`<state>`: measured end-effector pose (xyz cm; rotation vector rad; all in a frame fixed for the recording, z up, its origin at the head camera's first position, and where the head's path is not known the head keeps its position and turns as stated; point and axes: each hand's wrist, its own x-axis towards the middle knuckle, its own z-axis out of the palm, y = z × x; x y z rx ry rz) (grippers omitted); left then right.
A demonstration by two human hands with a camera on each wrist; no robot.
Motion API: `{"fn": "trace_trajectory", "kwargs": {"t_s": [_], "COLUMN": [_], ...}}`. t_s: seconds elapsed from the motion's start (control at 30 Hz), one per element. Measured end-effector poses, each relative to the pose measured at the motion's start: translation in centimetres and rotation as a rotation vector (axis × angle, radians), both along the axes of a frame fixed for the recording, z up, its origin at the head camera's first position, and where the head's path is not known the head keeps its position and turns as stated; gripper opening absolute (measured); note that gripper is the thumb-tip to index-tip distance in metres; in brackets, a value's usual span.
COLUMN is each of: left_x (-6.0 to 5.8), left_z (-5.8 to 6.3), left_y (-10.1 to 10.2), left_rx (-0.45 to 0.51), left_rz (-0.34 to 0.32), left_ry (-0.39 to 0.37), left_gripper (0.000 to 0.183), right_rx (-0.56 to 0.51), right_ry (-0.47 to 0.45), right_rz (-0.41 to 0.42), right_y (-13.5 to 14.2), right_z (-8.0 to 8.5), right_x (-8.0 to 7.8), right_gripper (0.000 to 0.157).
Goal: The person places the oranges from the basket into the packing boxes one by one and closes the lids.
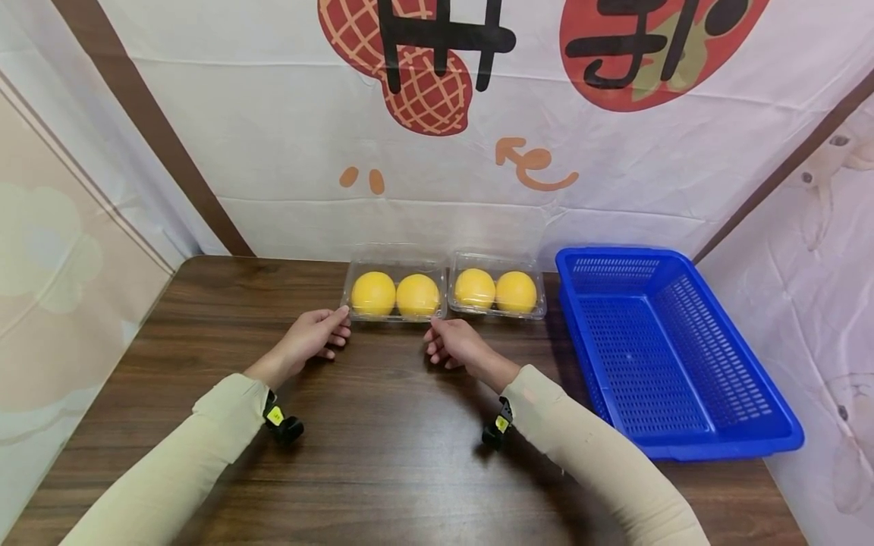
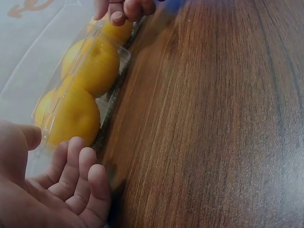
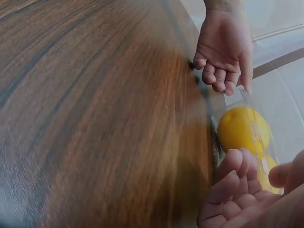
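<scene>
Two clear plastic clamshell boxes stand side by side at the back of the table, each with two round yellow fruits inside. My left hand (image 1: 313,339) is at the front left corner of the left box (image 1: 395,312), thumb tip right at its edge, fingers loosely bent. Close to that box's front right corner is my right hand (image 1: 461,346), thumb at the edge and fingers loosely curved. In the left wrist view the nearer yellow fruit (image 2: 76,116) shows through the clear plastic beyond my fingers. The right box (image 1: 532,309) stands just beside the left one, untouched.
A blue plastic basket (image 1: 576,334) with perforated walls stands on the right of the brown wooden table (image 1: 382,455). Behind the boxes hangs a white printed cloth (image 1: 287,159), and more cloth encloses both sides.
</scene>
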<state>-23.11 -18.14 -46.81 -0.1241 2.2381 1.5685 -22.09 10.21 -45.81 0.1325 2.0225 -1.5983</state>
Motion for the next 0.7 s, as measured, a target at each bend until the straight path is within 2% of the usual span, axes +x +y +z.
{"fn": "trace_trajectory", "kwargs": {"t_s": [0.2, 0.33, 0.53, 0.7], "left_x": [-0.2, -0.5, -1.8, -3.4], "left_z": [0.4, 1.3, 4.0, 6.7], "left_y": [-0.4, -0.8, -1.3, -1.5], "left_rx": [-0.050, -0.122, -0.243, -0.347], "left_rz": [-0.007, -0.008, -0.017, -0.043], "left_ry": [0.017, 0.067, 0.186, 0.308], "left_gripper": [0.064, 0.065, 0.065, 0.068], "right_rx": [0.009, -0.002, 0.016, 0.057], "right_ry": [-0.023, -0.017, 0.023, 0.074], "right_rz": [0.042, 0.048, 0.021, -0.025], "right_y": [0.3, 0.8, 2.2, 4.1], "right_z": [1.4, 2.9, 5.2, 7.9], "right_x": [-0.3, -0.6, -1.8, -3.2], "right_gripper": [0.054, 0.050, 0.044, 0.047]}}
